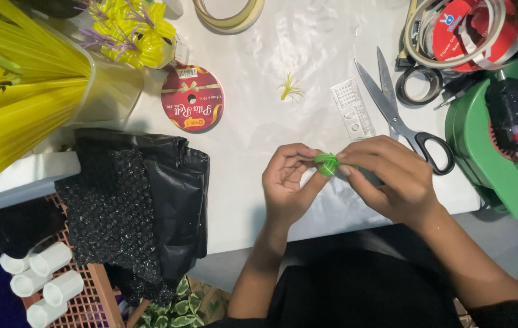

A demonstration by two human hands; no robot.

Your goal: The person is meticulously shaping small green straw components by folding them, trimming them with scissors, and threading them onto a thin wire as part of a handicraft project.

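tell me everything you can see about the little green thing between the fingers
The green piece is small, bright green and looks like a narrow glossy strip wound or folded into a compact bundle; its exact form is too small to tell. It is held above the white table, near its front edge. The left hand pinches it from the left with thumb and fingertips, and the right hand meets it from the right, partly covering it.
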